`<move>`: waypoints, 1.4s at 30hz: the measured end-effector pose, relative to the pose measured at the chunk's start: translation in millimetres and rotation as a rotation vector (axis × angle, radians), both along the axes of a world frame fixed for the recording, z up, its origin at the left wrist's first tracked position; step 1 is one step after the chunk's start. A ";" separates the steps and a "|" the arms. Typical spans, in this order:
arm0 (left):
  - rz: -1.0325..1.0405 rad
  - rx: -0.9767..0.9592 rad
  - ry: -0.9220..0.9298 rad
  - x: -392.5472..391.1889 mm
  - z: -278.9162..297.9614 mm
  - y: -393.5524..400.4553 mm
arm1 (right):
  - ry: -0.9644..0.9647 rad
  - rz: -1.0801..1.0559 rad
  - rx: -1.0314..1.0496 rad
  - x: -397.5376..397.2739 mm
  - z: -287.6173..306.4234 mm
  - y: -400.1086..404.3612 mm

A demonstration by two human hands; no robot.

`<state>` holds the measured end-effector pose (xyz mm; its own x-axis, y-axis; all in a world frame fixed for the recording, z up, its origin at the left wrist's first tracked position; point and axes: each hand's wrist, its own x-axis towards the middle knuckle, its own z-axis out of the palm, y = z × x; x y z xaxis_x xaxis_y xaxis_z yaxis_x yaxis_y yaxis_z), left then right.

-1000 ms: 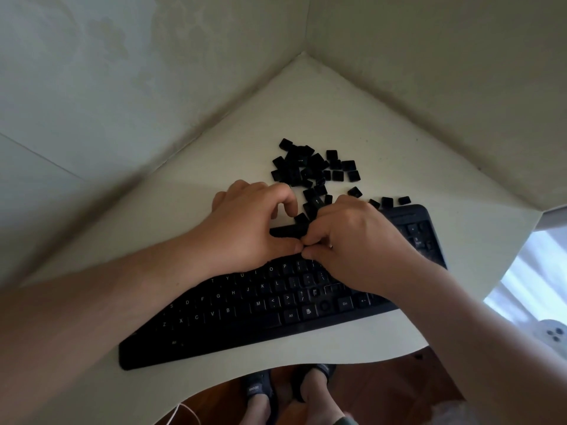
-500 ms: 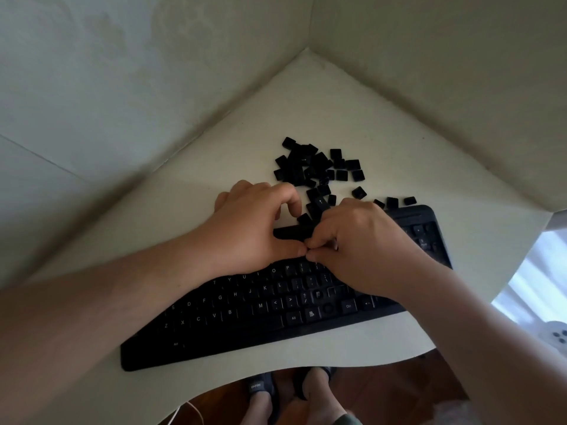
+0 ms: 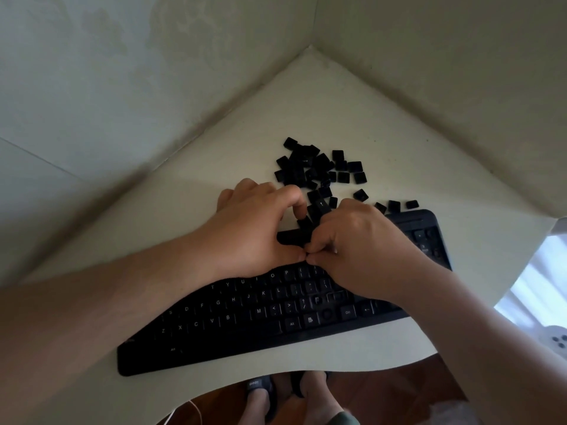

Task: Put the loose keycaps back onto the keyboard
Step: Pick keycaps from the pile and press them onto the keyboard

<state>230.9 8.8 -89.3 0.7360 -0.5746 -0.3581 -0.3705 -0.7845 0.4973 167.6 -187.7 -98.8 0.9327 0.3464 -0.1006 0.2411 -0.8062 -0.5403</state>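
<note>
Both thumbs meet on the keyboard (image 3: pixel 233 342), left hand (image 3: pixel 251 233) and right hand (image 3: pixel 362 250) curled; any held cap is hidden, and a tilted press could jam it near the keycaps (image 3: pixel 319 170).

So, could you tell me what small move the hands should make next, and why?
Probably press down where both thumbs meet: the left hand and right hand converge at the keyboard's upper rows. Whether a keycap sits there is hidden.
</note>
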 end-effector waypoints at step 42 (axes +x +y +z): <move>0.017 -0.045 0.041 -8.5 -2.5 13.4 | -0.347 0.480 -0.417 22.0 8.3 0.0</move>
